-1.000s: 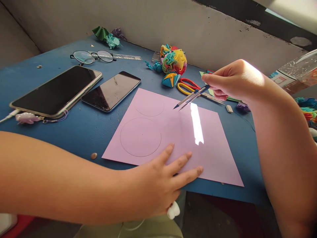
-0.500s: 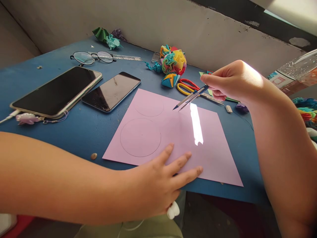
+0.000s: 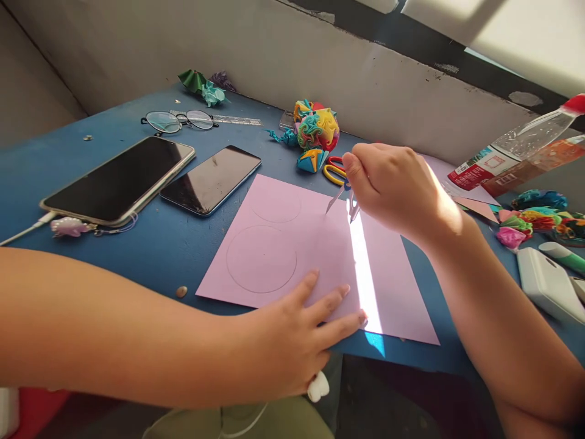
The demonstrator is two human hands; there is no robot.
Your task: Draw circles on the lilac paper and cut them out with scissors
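**A:** What have I got in my right hand (image 3: 395, 183)?

**B:** A compass (image 3: 343, 196). The fingers are closed around its top, and the two legs are spread a little, pointing down. Both tips are at or just above the pink paper (image 3: 320, 244); I can't tell if they touch it.

**A:** And my left hand (image 3: 292, 332)?

**B:** Flat and open, fingers spread, pressing on the sheet at the near edge of the table (image 3: 150, 244). It grips nothing, it only pins the paper.

**A:** Where does the compass stand against what is already drawn?

**B:** Two circles sit on the left half of the sheet, a larger circle (image 3: 261, 258) nearer me and a smaller circle (image 3: 276, 206) beyond it. The compass is to the right of the smaller one, toward the far edge of the sheet, with bare paper under it and a bright strip of sunlight just beside it. Its long axis is nearly upright, tilted a little to the left. The right hand is directly over it; the left is well apart, on the near side.

**A:** Anything crowding it?

**B:** The scissors (image 3: 333, 172) and a ball of folded paper (image 3: 317, 125) lie just beyond the sheet's far edge. Two phones, the larger phone (image 3: 119, 180) and the smaller phone (image 3: 211, 178), lie on the left side, with glasses (image 3: 178, 121) behind them. A bottle (image 3: 516, 149) leans at the far right.
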